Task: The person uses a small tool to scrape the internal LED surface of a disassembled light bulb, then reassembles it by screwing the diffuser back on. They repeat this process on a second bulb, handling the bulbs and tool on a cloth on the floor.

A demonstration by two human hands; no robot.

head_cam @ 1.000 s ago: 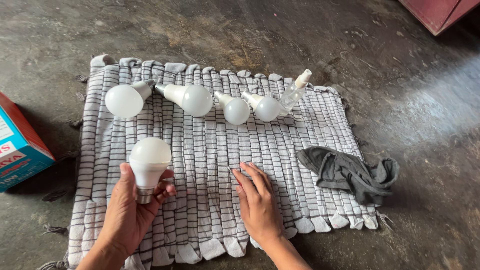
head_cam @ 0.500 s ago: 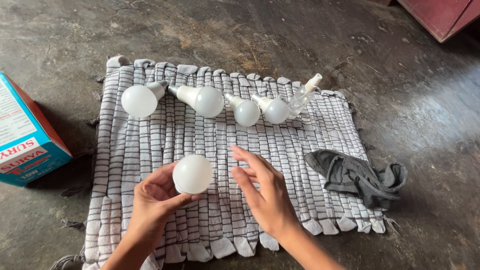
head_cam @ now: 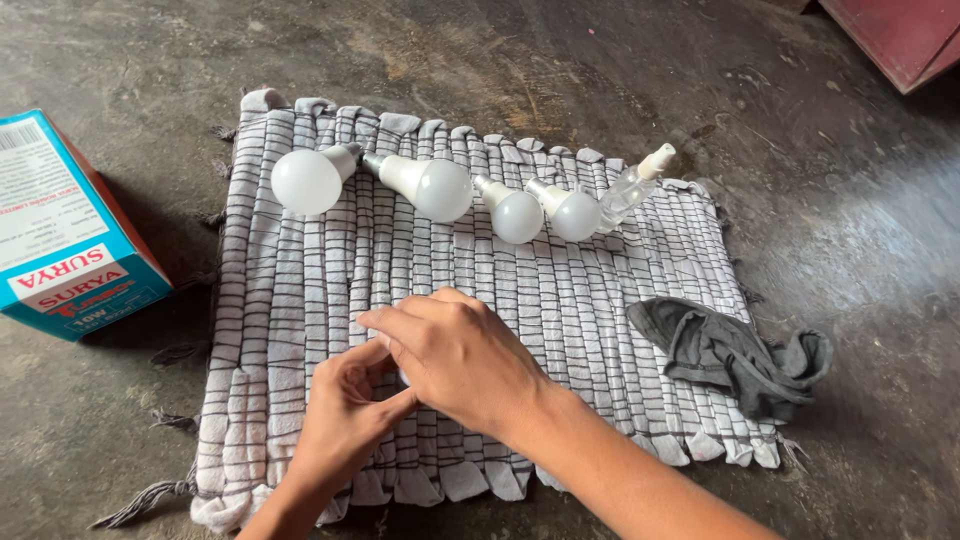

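My left hand and my right hand are cupped together over the near middle of a grey-and-white woven mat. The right hand lies on top with its fingers curled over the left. The white bulb held a moment ago is hidden between them. Along the mat's far edge lie several white bulbs in a row, from a large one on the left to a small one on the right. A small clear spray bottle lies beside the last bulb.
A crumpled dark grey cloth rests on the mat's right near corner. A blue and orange carton stands on the concrete floor to the left. A red object sits at the top right corner.
The left hand brought the white bulb toward the middle, and the right hand came over and closed on it, hiding the bulb. The view has shifted slightly.
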